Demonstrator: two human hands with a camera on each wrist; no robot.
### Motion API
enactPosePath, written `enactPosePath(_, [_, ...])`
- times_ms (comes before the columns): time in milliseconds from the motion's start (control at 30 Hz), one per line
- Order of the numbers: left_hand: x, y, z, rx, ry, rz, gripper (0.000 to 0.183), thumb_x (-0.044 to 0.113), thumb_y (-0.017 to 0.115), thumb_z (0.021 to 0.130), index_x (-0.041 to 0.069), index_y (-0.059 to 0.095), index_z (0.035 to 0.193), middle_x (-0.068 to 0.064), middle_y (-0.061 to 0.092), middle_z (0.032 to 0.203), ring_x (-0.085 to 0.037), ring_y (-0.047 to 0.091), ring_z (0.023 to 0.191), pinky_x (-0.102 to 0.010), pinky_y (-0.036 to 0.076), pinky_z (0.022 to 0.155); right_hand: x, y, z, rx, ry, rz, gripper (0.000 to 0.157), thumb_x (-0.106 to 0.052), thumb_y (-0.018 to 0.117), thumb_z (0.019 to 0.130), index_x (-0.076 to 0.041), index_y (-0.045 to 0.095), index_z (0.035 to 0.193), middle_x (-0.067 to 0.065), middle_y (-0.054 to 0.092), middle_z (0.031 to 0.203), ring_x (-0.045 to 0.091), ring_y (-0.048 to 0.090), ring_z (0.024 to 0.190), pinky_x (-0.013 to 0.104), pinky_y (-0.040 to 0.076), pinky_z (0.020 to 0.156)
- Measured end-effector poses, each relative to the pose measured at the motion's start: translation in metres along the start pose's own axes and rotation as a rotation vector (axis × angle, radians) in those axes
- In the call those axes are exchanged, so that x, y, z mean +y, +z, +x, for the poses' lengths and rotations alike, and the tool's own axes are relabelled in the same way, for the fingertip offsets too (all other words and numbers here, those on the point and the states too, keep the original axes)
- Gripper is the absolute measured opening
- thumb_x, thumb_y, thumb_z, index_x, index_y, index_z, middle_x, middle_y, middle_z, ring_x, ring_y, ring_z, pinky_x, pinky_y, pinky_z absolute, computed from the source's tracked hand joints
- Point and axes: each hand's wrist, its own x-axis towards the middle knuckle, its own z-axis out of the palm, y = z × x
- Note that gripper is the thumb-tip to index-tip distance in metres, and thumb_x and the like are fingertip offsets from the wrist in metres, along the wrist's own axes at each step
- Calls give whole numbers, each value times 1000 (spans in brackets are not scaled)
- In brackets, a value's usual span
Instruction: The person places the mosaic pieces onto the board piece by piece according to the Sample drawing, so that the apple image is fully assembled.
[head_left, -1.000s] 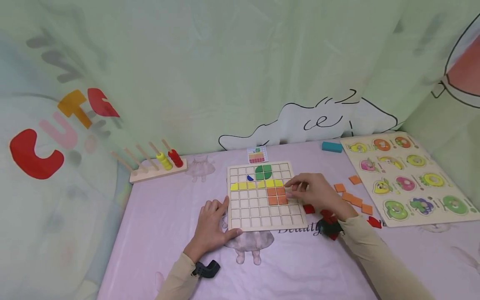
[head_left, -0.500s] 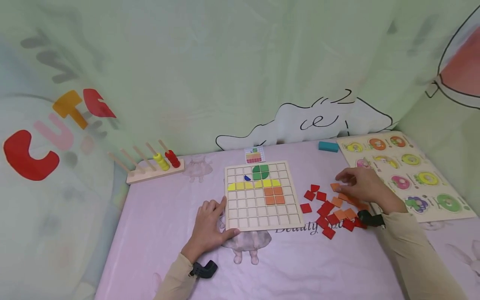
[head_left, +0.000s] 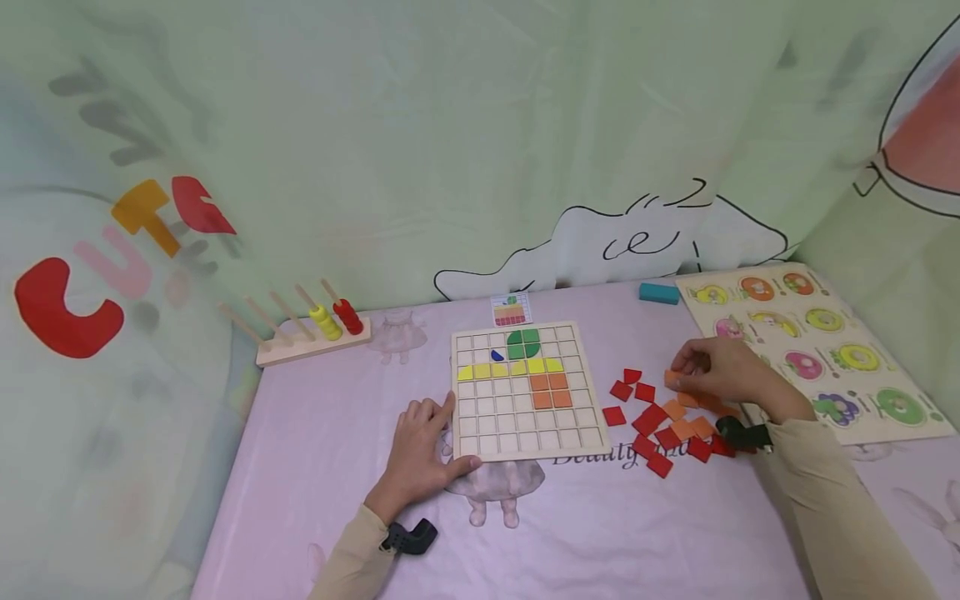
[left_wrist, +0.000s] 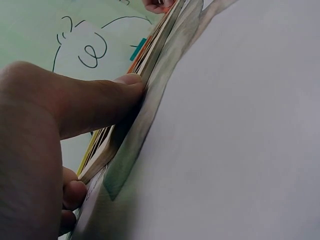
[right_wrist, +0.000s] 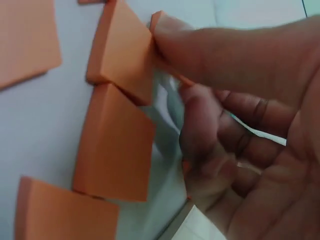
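A wooden grid board (head_left: 498, 421) lies in the middle of the table, bearing green, yellow, blue and orange pieces. At its near left corner rests my left hand (head_left: 418, 454), thumb along the near edge and index finger against the left side. In the left wrist view, the thumb (left_wrist: 107, 100) presses the board's edge (left_wrist: 107, 155). To the right, my right hand (head_left: 723, 375) pinches an orange square tile (head_left: 671, 379) between thumb and index finger. More orange tiles (right_wrist: 117, 145) lie beside that hand in the right wrist view; its palm partly hides the pile.
Loose red tiles (head_left: 648, 417) are scattered right of the board. A patterned card (head_left: 512, 309) lies behind it. A bead counting stand (head_left: 315, 340) stands at back left. A teal block (head_left: 659, 293) and a fruit puzzle board (head_left: 817, 350) lie at the right.
My right hand has moved from the grid board's right edge to the loose tiles at the right, and now pinches an orange tile. The left hand has stayed at the board's corner.
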Motion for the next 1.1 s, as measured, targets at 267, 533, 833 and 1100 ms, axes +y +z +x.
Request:
enactPosePath(267, [0,-1,-1,-13,-8,2,104,60,82,76,-1,51,155,1,47,96,-16,34,91,-34,31,83,1,8,0,111,-73,128,41,-27,77,98,-4,62,128,10,69,98,17,63,85,24,54,66])
enactPosePath(533, [1,0,0,-11,-12,9,103,57,84,76,0,51,155,2,46,97,-15,33,91,-33,30,83,-13,17,5,426,-131,310,34,-28,78,98,-6,70,123,-13,73,86,0,66,77,13,50,69])
enactPosePath(833, [3,-1,0,-15,-16,2,103,57,84,76,0,51,155,1,46,96,-16,34,91,-33,30,83,-27,19,8,553,-100,598,39,-14,78,97,1,70,133,-29,75,87,-5,73,77,11,53,73])
enactPosePath(1100, [3,-2,0,-13,-17,14,103,59,83,76,0,51,155,1,46,96,-15,33,90,-33,30,83,-44,25,10,508,-186,652,42,-8,75,98,-1,68,139,-26,77,93,-4,75,82,11,54,76])
